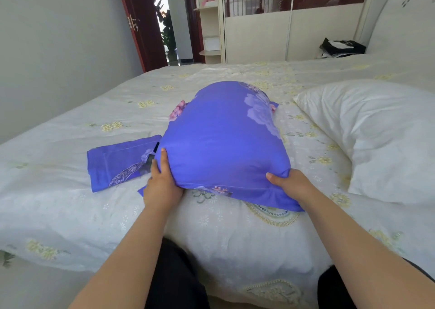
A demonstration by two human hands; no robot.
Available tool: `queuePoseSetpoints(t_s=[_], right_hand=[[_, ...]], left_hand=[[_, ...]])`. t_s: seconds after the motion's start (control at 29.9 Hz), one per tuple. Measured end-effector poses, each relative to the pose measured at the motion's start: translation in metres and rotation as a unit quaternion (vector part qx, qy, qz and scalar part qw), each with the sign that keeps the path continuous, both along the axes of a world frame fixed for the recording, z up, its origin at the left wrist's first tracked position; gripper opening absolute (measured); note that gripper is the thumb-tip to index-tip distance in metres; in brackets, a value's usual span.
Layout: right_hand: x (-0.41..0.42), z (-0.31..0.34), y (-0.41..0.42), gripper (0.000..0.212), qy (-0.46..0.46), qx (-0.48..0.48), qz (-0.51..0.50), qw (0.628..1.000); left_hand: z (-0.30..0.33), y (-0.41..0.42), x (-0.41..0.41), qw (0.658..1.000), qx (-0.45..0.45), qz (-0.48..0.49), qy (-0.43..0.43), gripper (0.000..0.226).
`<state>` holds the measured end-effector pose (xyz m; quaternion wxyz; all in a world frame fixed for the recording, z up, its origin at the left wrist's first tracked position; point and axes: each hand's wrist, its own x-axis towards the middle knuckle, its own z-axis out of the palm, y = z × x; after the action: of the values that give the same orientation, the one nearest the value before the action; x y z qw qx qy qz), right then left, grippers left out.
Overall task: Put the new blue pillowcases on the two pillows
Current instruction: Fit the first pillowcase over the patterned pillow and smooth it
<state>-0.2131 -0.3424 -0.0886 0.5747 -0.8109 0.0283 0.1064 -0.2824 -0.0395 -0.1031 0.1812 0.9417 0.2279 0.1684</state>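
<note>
A plump pillow in a blue flowered pillowcase (pixel 223 137) lies on the bed in front of me, its long axis pointing away. My left hand (pixel 162 181) grips its near left corner, thumb up along the side. My right hand (pixel 290 184) clasps the near right corner, where the case's flat hem spreads out. A second blue pillowcase (pixel 120 162), folded flat, rests on the bed just left of the covered pillow. A bare white pillow (pixel 374 137) lies to the right, apart from the blue one.
The bed carries a white quilt with pale yellow flowers (pixel 70 191). A black bag (pixel 341 47) sits at the far right by the headboard. Beyond the bed stand a cream wardrobe (pixel 259 38) and an open dark red door (pixel 141 24).
</note>
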Motion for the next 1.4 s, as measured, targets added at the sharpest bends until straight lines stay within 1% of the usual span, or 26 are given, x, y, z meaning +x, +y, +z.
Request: queuePoseSetpoints(t_s=[0.07,0.13,0.2,0.27,0.33,0.4,0.47,0.5,0.57,0.63,0.73,0.77,0.8,0.83,0.87,0.9,0.93,0.97,1.0,1.07,1.17,1.2,1.24,1.3,1.34,1.4], right_hand=[[0.003,0.002,-0.001,0.034,0.029,0.096,0.008,0.995],[0.003,0.012,0.0,0.026,0.005,0.184,0.003,0.983],[-0.002,0.029,-0.001,0.015,-0.109,0.199,-0.026,0.974],[-0.011,0.052,-0.01,0.012,-0.225,0.195,-0.063,0.953],[-0.019,0.072,-0.025,0.016,-0.304,0.206,-0.068,0.928],[-0.029,0.083,-0.031,0.018,-0.341,0.219,-0.037,0.914],[-0.036,0.082,-0.026,0.016,-0.345,0.204,0.018,0.916],[-0.039,0.079,-0.019,0.017,-0.337,0.194,0.042,0.92],[-0.039,0.077,-0.008,0.016,-0.326,0.169,0.084,0.926],[-0.037,0.076,0.007,0.017,-0.313,0.156,0.126,0.928],[-0.036,0.082,0.031,0.019,-0.291,0.157,0.181,0.926],[-0.039,0.085,0.041,0.019,-0.288,0.155,0.197,0.924],[-0.039,0.086,0.051,0.02,-0.292,0.145,0.207,0.922],[-0.04,0.086,0.06,0.023,-0.293,0.136,0.214,0.922],[-0.041,0.085,0.07,0.029,-0.294,0.125,0.221,0.921],[-0.043,0.086,0.079,0.036,-0.298,0.113,0.229,0.92],[-0.046,0.087,0.088,0.044,-0.305,0.097,0.24,0.916],[-0.048,0.086,0.095,0.047,-0.302,0.093,0.259,0.913],[-0.051,0.085,0.1,0.043,-0.292,0.095,0.278,0.91],[-0.056,0.089,0.098,0.036,-0.246,0.133,0.283,0.917],[-0.046,0.083,0.08,0.044,-0.199,0.202,0.141,0.949],[-0.04,0.074,0.069,0.042,-0.205,0.135,0.086,0.966],[-0.034,0.063,0.059,0.044,-0.196,0.008,0.055,0.979],[-0.029,0.034,0.044,0.059,-0.096,-0.205,0.102,0.969],[-0.028,0.02,0.044,0.064,-0.053,-0.262,0.14,0.953],[-0.034,0.008,0.052,0.065,-0.056,-0.318,0.173,0.931]], left_hand=[[0.002,-0.01,0.005,0.999,-0.039,-0.01,-0.024,0.097],[0.009,-0.03,0.011,0.982,-0.164,-0.02,-0.095,0.086],[0.024,-0.054,0.015,0.917,-0.337,-0.05,-0.208,0.068],[0.025,-0.09,0.012,0.846,-0.434,-0.104,-0.29,0.044],[0.002,-0.14,0.001,0.797,-0.525,-0.146,-0.261,0.03],[-0.012,-0.186,-0.019,0.736,-0.64,-0.158,-0.154,0.026],[-0.017,-0.209,-0.025,0.715,-0.688,-0.104,-0.064,0.021],[-0.016,-0.208,-0.022,0.721,-0.688,-0.07,-0.027,0.024],[-0.008,-0.186,-0.023,0.78,-0.622,-0.046,0.059,0.032],[0.001,-0.152,-0.037,0.856,-0.487,-0.091,0.147,0.033],[0.013,-0.093,-0.06,0.898,-0.278,-0.196,0.278,0.017],[0.018,-0.075,-0.063,0.927,-0.199,-0.183,0.258,0.006],[0.025,-0.062,-0.063,0.964,-0.118,-0.143,0.192,0.011],[0.034,-0.053,-0.062,0.992,-0.069,-0.075,0.07,0.021],[0.05,-0.05,-0.063,0.994,-0.071,-0.028,-0.083,0.027],[0.068,-0.049,-0.063,0.968,-0.11,-0.029,-0.224,0.032],[0.085,-0.047,-0.06,0.936,-0.152,-0.077,-0.308,0.035],[0.101,-0.049,-0.055,0.919,-0.163,-0.139,-0.332,0.036],[0.111,-0.051,-0.048,0.919,-0.156,-0.184,-0.311,0.038],[0.122,-0.051,-0.036,0.946,-0.126,-0.191,-0.231,0.043],[0.132,-0.037,-0.03,0.975,-0.114,-0.11,-0.158,0.046],[0.134,-0.03,-0.03,0.982,-0.092,-0.096,-0.137,0.043],[0.134,-0.022,-0.031,0.985,-0.075,-0.093,-0.124,0.037],[0.135,-0.013,-0.035,0.986,-0.067,-0.102,-0.113,0.027],[0.135,-0.011,-0.037,0.985,-0.067,-0.112,-0.11,0.024],[0.134,-0.012,-0.041,0.984,-0.063,-0.128,-0.103,0.023]])
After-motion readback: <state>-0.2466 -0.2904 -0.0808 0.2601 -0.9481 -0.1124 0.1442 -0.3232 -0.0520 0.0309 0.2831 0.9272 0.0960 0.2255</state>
